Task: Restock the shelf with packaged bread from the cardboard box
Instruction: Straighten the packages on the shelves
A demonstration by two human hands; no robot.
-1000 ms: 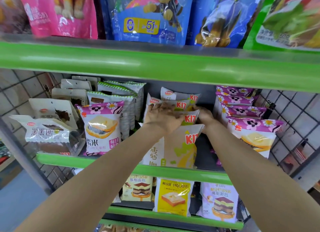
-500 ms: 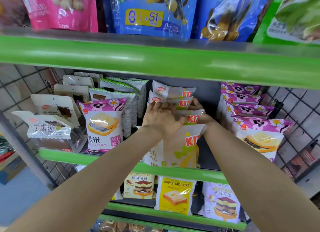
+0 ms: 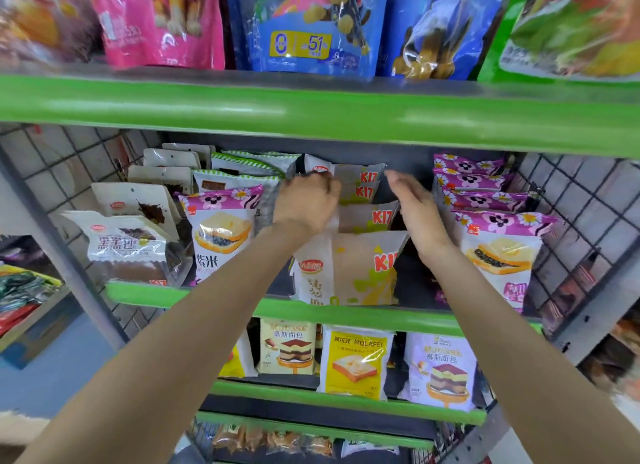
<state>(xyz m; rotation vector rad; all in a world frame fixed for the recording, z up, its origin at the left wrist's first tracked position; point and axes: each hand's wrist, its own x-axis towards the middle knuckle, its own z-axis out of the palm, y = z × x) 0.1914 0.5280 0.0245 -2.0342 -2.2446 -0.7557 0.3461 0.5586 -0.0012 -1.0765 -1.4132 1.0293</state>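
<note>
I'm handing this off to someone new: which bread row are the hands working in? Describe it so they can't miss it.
Find the middle shelf with the green front lip. Between two rows of purple flowered packs stands a row of white and tan packs, where the left hand and right hand are. Only these carry red KI lettering.

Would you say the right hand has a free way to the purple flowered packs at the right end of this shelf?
Probably yes. The right hand is open beside the KI7 packs, and the purple packs stand just to its right with nothing between them; only the green shelf lip above limits height.
</note>
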